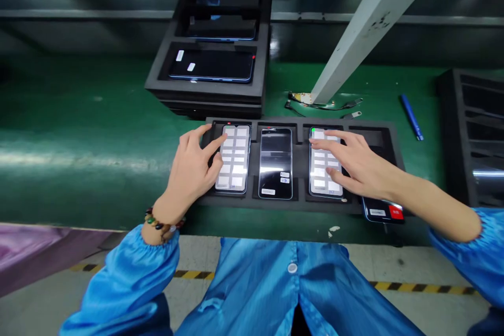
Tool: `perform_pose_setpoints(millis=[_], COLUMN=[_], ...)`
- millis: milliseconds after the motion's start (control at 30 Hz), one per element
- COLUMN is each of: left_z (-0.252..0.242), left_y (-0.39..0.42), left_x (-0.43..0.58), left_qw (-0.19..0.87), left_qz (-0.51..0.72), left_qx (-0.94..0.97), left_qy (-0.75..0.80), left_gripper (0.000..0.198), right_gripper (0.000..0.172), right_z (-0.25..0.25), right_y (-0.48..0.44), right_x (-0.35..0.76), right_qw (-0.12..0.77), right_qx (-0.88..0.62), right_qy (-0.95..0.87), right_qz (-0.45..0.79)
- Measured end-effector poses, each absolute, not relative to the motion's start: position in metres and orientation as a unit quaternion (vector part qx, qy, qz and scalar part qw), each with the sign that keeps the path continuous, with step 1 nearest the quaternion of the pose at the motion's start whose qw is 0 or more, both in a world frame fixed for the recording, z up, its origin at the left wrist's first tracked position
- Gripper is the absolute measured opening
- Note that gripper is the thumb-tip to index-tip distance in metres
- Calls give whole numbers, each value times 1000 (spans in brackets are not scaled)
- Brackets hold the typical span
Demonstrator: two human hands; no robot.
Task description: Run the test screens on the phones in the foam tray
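Note:
A black foam tray (303,200) lies in front of me with several smartphones in its slots. My left hand (193,165) is at the leftmost smartphone (236,160), its fingers apart and fingertips at the left edge of the lit screen. On the right, my right hand (352,160) reaches over another smartphone (321,168), fingers spread at its lit screen. Both screens show a grid of white blocks. Between them sits a dark-screened smartphone (275,168) with small white stickers. Under my right forearm, one more smartphone (378,211) with a red patch is partly hidden.
A stack of black foam trays (205,97) holding smartphones stands behind. A grey post (354,37) slants up beside short cables (331,108). To the right are a blue pen-like tool (411,116) and another black tray (452,131). Everything rests on a green table (79,157).

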State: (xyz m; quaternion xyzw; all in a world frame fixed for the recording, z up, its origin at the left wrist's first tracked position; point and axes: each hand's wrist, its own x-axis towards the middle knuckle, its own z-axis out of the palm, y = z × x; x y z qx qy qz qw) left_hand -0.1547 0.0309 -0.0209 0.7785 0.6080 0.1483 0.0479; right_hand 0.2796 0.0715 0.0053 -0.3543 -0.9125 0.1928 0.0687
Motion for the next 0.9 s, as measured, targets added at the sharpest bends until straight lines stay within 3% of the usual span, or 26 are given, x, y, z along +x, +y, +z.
perform_pose_setpoints(millis=[500, 900], left_z=[-26, -33], left_y=[-48, -56], left_x=[-161, -183], left_qw=[23, 12], left_qz=[217, 246], left_qx=[780, 821], left_qy=[587, 515], left_gripper=[41, 38], right_gripper=[74, 69], right_z=[17, 22], right_y=[-6, -25], right_x=[272, 275], right_qw=[76, 66], right_qx=[-343, -347], right_qy=[-916, -913], right_qz=[192, 203])
